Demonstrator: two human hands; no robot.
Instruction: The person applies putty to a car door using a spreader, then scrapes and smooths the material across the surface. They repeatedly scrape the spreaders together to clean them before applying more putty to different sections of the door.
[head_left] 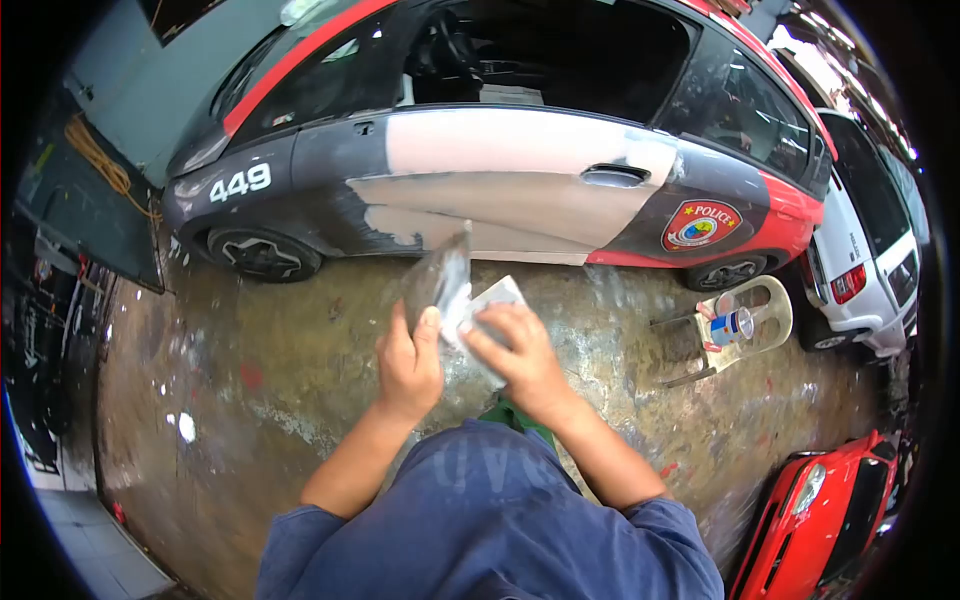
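My left hand point(410, 360) is closed on the lower edge of a thin grey putty board point(437, 278), tilted up with white paste point(455, 305) smeared on its face. Close beside it, my right hand point(522, 362) grips a pale flat putty spreader point(498, 294), its fingers covering part of it. Both tools meet near the paste, in front of my body. Beyond them stands a car, its door point(520, 145) coated in beige and pinkish filler over dark grey paint. The patch's lower left edge point(395, 222) is ragged.
A cream plastic chair point(778, 312) lies to the right with a white and blue tub point(732, 327) on it. A white car point(870, 240) and a red car point(815, 520) stand at the right. Coiled yellow hose point(100, 160) hangs at the left.
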